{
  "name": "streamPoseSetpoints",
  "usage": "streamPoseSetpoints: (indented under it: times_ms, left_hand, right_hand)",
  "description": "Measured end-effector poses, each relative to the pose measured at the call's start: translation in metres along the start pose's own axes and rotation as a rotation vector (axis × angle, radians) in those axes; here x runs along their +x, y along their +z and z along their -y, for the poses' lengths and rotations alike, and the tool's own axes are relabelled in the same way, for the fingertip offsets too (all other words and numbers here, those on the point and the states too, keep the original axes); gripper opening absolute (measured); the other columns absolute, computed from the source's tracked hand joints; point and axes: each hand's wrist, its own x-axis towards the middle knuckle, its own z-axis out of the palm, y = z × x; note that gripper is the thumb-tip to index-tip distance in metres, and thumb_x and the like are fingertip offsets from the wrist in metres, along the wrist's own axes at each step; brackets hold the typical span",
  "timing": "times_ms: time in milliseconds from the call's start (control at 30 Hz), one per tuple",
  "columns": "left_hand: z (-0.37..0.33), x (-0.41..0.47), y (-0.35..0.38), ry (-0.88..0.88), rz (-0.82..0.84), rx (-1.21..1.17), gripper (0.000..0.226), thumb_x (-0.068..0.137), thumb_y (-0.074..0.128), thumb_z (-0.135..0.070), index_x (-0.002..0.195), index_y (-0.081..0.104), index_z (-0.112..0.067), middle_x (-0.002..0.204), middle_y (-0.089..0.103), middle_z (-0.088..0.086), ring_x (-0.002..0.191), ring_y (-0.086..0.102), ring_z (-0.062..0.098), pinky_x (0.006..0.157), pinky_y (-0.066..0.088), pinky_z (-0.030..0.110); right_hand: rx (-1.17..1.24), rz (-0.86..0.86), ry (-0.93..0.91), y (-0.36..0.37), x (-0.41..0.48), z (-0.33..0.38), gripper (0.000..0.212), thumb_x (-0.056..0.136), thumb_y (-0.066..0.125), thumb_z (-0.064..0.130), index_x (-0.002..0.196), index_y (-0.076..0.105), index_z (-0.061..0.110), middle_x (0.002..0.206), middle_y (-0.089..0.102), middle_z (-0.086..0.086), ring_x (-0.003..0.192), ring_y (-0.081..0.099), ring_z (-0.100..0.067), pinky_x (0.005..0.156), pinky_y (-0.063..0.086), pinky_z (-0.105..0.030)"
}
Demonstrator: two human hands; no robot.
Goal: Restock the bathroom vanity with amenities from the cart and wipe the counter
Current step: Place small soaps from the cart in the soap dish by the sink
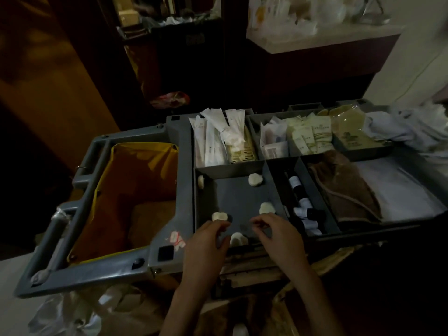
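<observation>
1. Dim light barely reaches the grey cart (185, 166); its front tray compartment (242, 197) holds 5 small round white soaps, scattered well apart.
2. The left hand (206, 238) hovers with fingers curled narrow just beside the nearest soap (219, 216). The right hand (278, 235) curls likewise near another soap (267, 208). I cannot tell whether either hand pinches anything.
3. Each soap looks light, stiff and possibly slick. Pinch it across the rim with thumb and 1 finger, gently, since it may skid on the smooth floor.
</observation>
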Motion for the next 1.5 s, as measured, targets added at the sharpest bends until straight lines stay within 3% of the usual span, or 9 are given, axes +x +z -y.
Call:
streamPoseSetpoints:
  times_ms: [133,233,400,567,767,1000,1333,1500]
  left_hand:
    - [0.008,0.007,0.005,-0.056,0.069,0.036,0.031,0.091,0.060,-0.022,0.122,0.056,-0.029,0.113,0.058,-0.012,0.090,0.046,-0.006,0.068,0.032,-0.002]
    - [0.014,0.018,0.009,-0.089,0.092,0.047,0.034,0.091,0.060,-0.020,0.123,0.055,-0.028,0.114,0.057,-0.009,0.091,0.049,-0.003,0.068,0.033,0.002]
    - [0.014,0.035,0.019,-0.107,0.219,0.044,0.039,0.092,0.059,-0.021,0.131,0.054,-0.020,0.127,0.056,0.002,0.112,0.057,0.017,0.085,0.039,0.017]
    - [0.015,0.044,0.019,-0.104,0.333,0.072,0.032,0.092,0.059,-0.027,0.122,0.060,-0.015,0.119,0.061,0.007,0.106,0.058,0.019,0.077,0.036,0.016]
    - [0.014,0.045,0.018,-0.100,0.436,0.093,0.037,0.091,0.061,-0.031,0.126,0.060,-0.019,0.119,0.064,0.005,0.107,0.060,0.020,0.089,0.049,0.030]
    - [0.012,0.056,0.016,-0.076,0.545,0.109,0.024,0.087,0.058,-0.036,0.102,0.069,-0.021,0.098,0.069,0.001,0.085,0.062,0.016,0.068,0.044,0.023]
    - [0.020,0.060,0.022,-0.033,0.523,0.113,0.022,0.084,0.062,-0.037,0.102,0.070,-0.028,0.097,0.070,-0.003,0.087,0.063,0.013,0.074,0.050,0.026]
    - [0.024,0.059,0.026,-0.075,0.473,0.107,0.028,0.081,0.066,-0.043,0.101,0.062,-0.024,0.098,0.066,-0.003,0.086,0.061,0.012,0.074,0.050,0.027]
  right_hand:
    - [-0.003,0.067,0.028,0.006,0.009,-0.009,0.012,0.091,0.064,0.025,0.102,0.067,0.023,0.099,0.065,0.008,0.092,0.061,-0.011,0.076,0.052,-0.030]
    - [-0.013,0.112,0.048,0.011,0.013,-0.011,0.014,0.089,0.066,0.025,0.104,0.067,0.024,0.102,0.065,0.009,0.095,0.060,-0.011,0.078,0.050,-0.028]
    - [-0.030,0.176,0.101,0.013,0.015,-0.011,0.020,0.088,0.067,0.025,0.108,0.066,0.024,0.104,0.064,0.009,0.095,0.059,-0.009,0.081,0.050,-0.027]
    - [-0.050,0.397,0.215,0.007,0.026,-0.008,0.028,0.090,0.065,0.027,0.117,0.061,0.024,0.108,0.067,0.007,0.099,0.061,-0.012,0.086,0.050,-0.029]
    - [-0.067,0.502,0.306,0.009,0.032,-0.008,0.027,0.090,0.064,0.027,0.117,0.064,0.024,0.104,0.068,0.006,0.094,0.062,-0.011,0.088,0.051,-0.033]
    - [-0.109,0.543,0.328,0.010,0.037,-0.003,0.026,0.085,0.069,0.028,0.110,0.069,0.021,0.104,0.071,0.002,0.092,0.064,-0.013,0.085,0.052,-0.031]
    - [-0.067,0.539,0.355,0.013,0.038,-0.004,0.010,0.078,0.071,0.030,0.083,0.073,0.021,0.087,0.072,0.002,0.081,0.066,-0.014,0.077,0.052,-0.032]
    - [-0.034,0.560,0.357,0.011,0.041,-0.006,0.019,0.078,0.074,0.032,0.094,0.070,0.024,0.096,0.070,0.004,0.087,0.064,-0.011,0.081,0.052,-0.029]
